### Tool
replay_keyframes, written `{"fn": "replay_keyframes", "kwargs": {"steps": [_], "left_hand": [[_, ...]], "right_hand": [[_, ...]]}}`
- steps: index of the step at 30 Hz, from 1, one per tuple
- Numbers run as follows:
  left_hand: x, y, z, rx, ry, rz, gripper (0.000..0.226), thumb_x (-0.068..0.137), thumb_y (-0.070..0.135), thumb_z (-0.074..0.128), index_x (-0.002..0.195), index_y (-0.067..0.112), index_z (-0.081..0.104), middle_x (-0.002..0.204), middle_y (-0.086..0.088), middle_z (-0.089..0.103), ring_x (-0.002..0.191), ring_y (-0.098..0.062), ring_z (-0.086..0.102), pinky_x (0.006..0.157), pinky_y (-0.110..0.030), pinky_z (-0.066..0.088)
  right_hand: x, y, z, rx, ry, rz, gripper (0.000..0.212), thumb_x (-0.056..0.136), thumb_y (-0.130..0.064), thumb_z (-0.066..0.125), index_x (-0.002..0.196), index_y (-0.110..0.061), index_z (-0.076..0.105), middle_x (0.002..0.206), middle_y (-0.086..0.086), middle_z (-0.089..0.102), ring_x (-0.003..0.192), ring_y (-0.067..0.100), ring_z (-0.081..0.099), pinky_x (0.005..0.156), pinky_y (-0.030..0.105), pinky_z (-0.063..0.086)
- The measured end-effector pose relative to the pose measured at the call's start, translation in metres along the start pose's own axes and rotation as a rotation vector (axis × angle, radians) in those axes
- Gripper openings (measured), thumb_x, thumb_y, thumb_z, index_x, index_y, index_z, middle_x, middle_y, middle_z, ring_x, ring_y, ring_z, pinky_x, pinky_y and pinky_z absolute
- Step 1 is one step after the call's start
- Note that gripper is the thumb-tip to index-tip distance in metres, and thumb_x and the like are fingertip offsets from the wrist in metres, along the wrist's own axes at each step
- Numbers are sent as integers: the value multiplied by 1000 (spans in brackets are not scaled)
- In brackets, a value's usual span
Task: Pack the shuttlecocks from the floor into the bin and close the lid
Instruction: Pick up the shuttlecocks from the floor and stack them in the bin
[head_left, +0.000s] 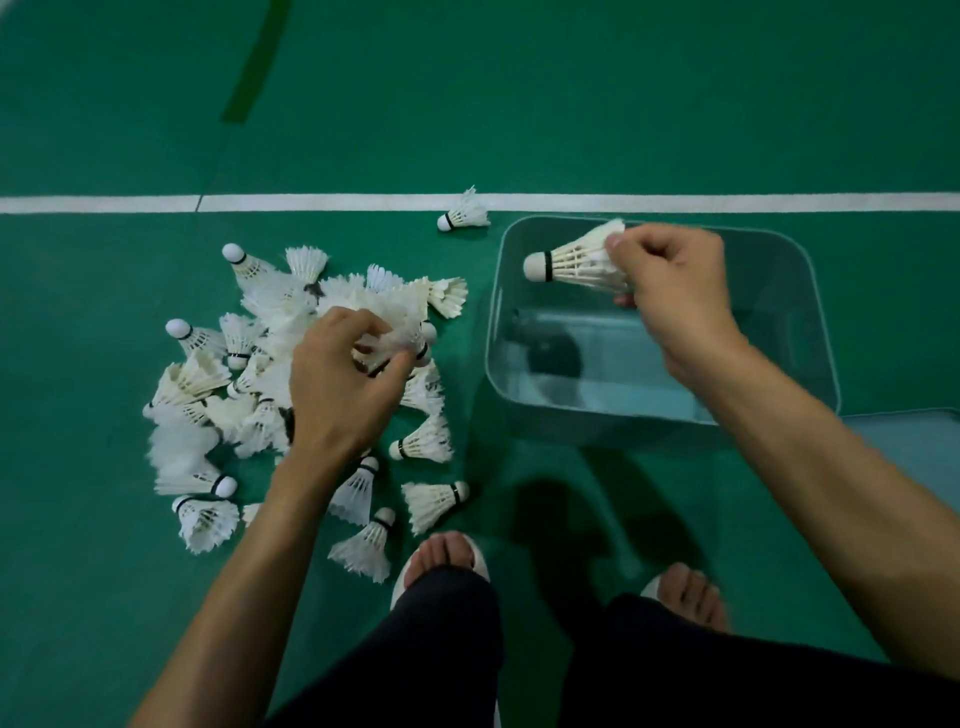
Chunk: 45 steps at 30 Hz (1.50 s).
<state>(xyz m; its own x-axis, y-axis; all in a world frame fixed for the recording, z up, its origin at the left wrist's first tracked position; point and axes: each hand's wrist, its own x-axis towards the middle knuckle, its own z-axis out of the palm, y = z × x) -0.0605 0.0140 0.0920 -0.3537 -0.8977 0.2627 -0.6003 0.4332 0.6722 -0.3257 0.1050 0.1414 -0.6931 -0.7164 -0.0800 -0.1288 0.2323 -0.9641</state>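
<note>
A pile of several white feather shuttlecocks (218, 405) lies on the green court floor at the left. My left hand (343, 379) reaches into the pile, its fingers closed on a shuttlecock (410, 338) at the pile's right side. A clear plastic bin (810, 312) stands open on the floor to the right, with nothing in it that I can see. My right hand (675, 291) hovers over the bin's far part and grips a shuttlecock (571, 262) by its feathers, cork pointing left. One single shuttlecock (465, 214) lies apart beside the white line.
The bin's lid (914, 441) lies flat on the floor just right of the bin's near corner. A white court line (675, 201) runs across behind the bin. My feet in white sandals (441, 561) stand close to the pile's near edge.
</note>
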Motion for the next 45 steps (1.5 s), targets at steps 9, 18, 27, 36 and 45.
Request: {"fn": "replay_keyframes", "kwargs": {"steps": [9,18,27,36,45], "left_hand": [[29,61,37,-312,131,-18,29,81,22,56,61,2,57,58,-12,53,51,-23,41,45,-34,34],[55,92,79,-647,-47,-61,28,77,18,58,64,-6,54,66,-32,53,59,-45,51,56,-60,51],[56,103,103,-889,-174,-357,19,73,9,56,56,1,55,58,-12,48,62,-20,46,63,-39,52],[45,106,125,-922,-391,-656,7,60,12,59,57,9,65,65,-13,60,60,-25,59,60,-37,58],[41,107,111,-921,-692,-698,6,75,14,57,75,9,55,74,-9,53,61,-20,58,50,-31,57]], "right_hand": [[80,98,9,-221,-69,571,11,80,-7,78,90,-5,74,95,17,76,66,25,64,55,29,50],[112,147,65,-300,-209,577,12,82,-7,71,75,-4,62,60,14,59,41,21,48,43,28,42],[84,80,-9,102,-239,496,13,96,-19,62,86,-12,68,88,8,72,73,20,64,63,29,51],[54,57,-53,156,-710,384,41,94,1,60,134,-7,62,139,11,63,117,21,61,78,37,61],[69,70,-62,64,-943,560,7,87,-7,68,92,-9,72,78,3,71,62,8,62,49,17,48]]}}
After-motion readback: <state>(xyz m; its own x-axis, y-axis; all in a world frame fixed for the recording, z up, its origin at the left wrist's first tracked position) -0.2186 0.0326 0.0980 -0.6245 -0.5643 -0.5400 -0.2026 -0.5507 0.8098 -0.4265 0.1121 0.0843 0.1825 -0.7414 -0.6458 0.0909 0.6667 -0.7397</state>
